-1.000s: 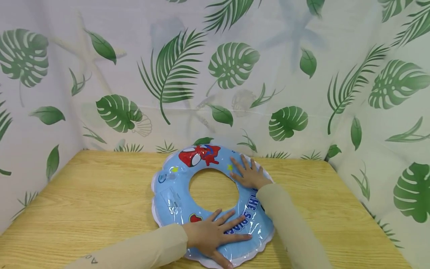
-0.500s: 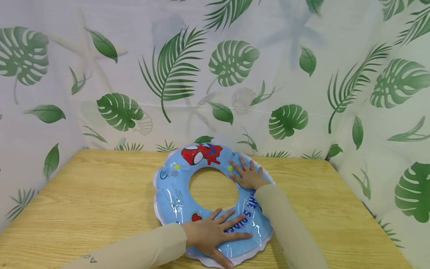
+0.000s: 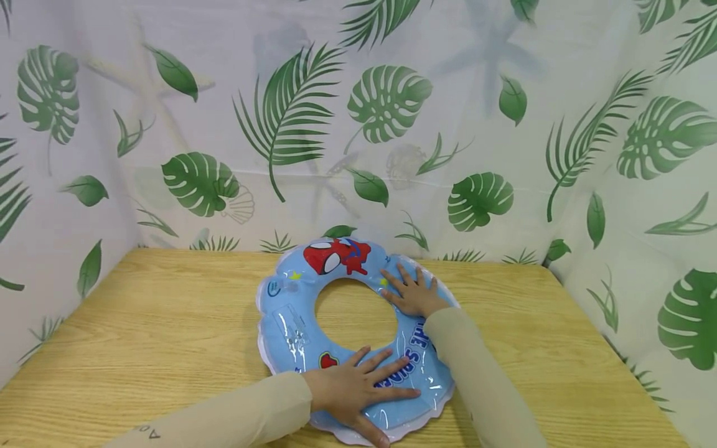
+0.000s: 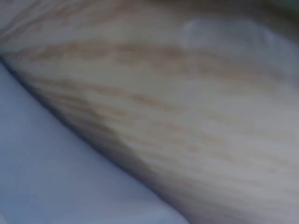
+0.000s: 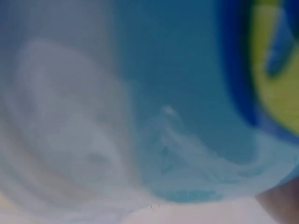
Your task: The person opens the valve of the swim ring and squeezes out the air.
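Note:
A light-blue inflatable swim ring with a scalloped white edge lies on the wooden table. A red cartoon figure, yellow stars and blue lettering are printed on it. Across its near side rests my left hand, palm down with fingers spread. My right hand lies on the ring's far right part, fingers also spread. Both hands cover parts of the print. Close up in the right wrist view, the ring's shiny blue surface fills much of the picture. The left wrist view is blurred and shows mostly wood grain.
Behind the table hangs a white curtain printed with green leaves, and it also closes in both sides. Bare wood extends to the left and right of the ring.
The ring's left side has shifted slightly to the right, and its far edge sits a touch higher in the view. My hands stay almost in place on it.

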A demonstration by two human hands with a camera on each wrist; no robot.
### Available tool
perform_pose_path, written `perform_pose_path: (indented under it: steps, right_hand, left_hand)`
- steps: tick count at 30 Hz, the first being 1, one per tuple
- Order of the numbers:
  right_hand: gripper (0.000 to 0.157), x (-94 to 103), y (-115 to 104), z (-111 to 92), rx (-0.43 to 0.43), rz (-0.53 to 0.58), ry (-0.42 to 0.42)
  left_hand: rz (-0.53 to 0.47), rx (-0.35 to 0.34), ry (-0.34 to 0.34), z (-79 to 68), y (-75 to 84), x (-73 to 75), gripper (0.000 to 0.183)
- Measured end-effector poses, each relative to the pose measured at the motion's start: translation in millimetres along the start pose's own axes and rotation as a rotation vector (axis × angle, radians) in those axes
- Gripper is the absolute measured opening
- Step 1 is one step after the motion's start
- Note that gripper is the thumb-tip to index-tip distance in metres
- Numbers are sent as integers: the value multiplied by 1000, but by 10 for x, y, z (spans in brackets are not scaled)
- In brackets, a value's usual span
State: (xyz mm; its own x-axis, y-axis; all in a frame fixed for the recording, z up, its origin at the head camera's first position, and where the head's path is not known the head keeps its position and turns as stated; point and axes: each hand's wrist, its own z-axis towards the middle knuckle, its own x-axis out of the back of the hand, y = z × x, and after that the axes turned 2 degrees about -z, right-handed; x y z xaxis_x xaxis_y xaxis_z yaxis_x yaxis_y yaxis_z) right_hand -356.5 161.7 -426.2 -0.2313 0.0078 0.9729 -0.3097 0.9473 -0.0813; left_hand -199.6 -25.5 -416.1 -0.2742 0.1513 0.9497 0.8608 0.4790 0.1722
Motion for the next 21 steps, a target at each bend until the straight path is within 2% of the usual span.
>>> perform_pose_path:
  steps: [14,21]
  right_hand:
    - [57,10,-15,25,5,-3,-21]
    - [58,-33,32,99,1,3,-31]
  left_hand:
    - [-31,-17,2,-24,-13,41,78]
    - [-6,-29,18,-42,-18,55,78]
